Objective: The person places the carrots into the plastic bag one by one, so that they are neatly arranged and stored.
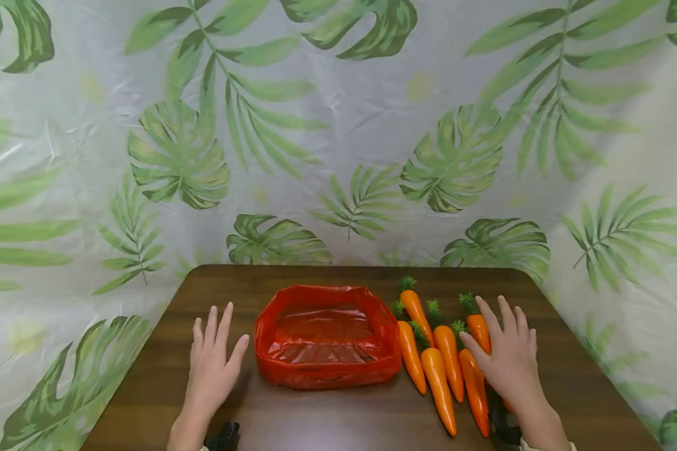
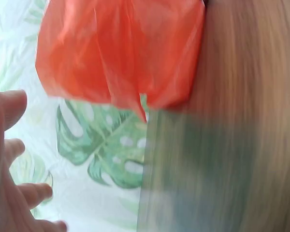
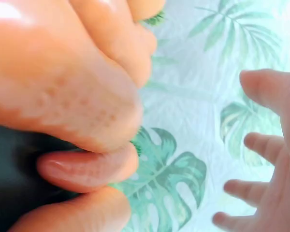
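A red plastic bag (image 1: 327, 376), its mouth spread wide, stands on the table between my two hands. To its left my left hand (image 1: 211, 369) hovers with fingers spread, apart from the bag. In the left wrist view the bag (image 2: 121, 53) appears beyond my fingertips. Several orange toy carrots (image 1: 439, 388) with green tops lie in a loose cluster right of the bag. Over the right edge of that cluster is my right hand (image 1: 510, 363), fingers apart and holding nothing; it partly hides some carrots. Carrots (image 3: 82, 101) loom close in the right wrist view.
The dark wooden table (image 1: 299, 426) has rounded far corners. Behind it and at both sides hangs a pale sheet (image 1: 361, 138) printed with green leaves. A black device (image 1: 224, 436) sits at my left wrist.
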`<state>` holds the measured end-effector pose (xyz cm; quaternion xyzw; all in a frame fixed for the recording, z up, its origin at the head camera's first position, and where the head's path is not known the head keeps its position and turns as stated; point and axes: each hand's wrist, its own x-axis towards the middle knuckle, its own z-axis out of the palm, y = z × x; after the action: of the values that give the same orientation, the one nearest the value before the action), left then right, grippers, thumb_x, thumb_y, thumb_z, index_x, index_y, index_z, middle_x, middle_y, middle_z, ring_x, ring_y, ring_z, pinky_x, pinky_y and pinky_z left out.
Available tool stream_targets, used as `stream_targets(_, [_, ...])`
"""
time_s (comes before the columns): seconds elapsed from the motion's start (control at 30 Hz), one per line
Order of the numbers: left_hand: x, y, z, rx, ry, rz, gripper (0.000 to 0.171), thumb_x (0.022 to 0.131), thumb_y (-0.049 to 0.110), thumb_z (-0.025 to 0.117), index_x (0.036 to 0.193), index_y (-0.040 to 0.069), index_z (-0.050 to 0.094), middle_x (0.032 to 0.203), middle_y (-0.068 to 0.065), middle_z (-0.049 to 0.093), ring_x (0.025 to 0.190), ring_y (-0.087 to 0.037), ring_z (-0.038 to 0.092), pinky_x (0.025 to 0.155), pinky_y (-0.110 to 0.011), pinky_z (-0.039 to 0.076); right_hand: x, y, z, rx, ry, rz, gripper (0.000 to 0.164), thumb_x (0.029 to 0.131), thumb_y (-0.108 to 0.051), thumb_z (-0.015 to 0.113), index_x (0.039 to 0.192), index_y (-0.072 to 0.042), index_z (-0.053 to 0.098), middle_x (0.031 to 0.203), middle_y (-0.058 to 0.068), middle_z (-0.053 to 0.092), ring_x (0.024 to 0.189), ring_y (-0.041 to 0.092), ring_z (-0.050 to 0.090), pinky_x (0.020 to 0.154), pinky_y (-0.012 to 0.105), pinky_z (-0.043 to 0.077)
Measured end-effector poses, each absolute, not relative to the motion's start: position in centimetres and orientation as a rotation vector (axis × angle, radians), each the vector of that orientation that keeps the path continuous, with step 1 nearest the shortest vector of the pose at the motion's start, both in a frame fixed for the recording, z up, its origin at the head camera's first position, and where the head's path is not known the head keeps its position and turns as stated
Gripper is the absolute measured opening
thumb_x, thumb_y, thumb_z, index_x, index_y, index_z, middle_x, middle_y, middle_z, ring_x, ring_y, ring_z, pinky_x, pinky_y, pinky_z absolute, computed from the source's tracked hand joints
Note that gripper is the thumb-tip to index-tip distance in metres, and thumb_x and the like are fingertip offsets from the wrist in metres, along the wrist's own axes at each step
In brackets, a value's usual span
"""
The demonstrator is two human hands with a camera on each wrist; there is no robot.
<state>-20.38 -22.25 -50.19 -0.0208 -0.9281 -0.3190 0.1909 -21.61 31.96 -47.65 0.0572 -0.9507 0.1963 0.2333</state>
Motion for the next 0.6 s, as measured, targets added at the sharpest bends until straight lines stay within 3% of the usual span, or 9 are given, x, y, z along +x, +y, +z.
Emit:
stream_targets(0.2, [-20.3,-20.6,-49.3,-0.117,-2.489,-1.091,0.072,0.099,0.046,0.059,0.16,0.042,0.019,0.166,-0.004,0.018,0.15,-0.039,0.016,0.104,-0.077,0.025,-21.1,33.1,-46.6,0.15,-2.592,0.639,0.072,0.096,-0.034,0.069,0.157,-0.018,0.036,0.154,0.03,0.031,0.133,0.06,0.029,0.085,0.082,0.031])
stream_targets(0.33, [-20.3,-20.1,-48.6,-0.141,-2.436,-1.159,0.071,0.099,0.041,0.063,0.159,0.042,0.024,0.163,-0.003,0.028,0.147,-0.034,0.03,0.105,-0.071,0.032,-20.8,34.2,-46.3,0.139,-2.639,0.649,0.071,0.096,-0.036,0.069,0.157,-0.016,0.037,0.148,0.032,0.037,0.126,0.059,0.037,0.083,0.079,0.035])
stream_targets(0.6, [-20.7,-19.6,-48.7,-0.097,-2.4,-1.341,0.067,0.097,0.033,0.068,0.156,0.03,0.038,0.157,-0.006,0.04,0.139,-0.036,0.042,0.097,-0.061,0.047,-20.1,36.1,-47.4,0.11,-2.781,0.642,0.077,0.094,-0.037,0.071,0.156,-0.009,0.035,0.142,0.036,0.038,0.118,0.059,0.042,0.076,0.075,0.041])
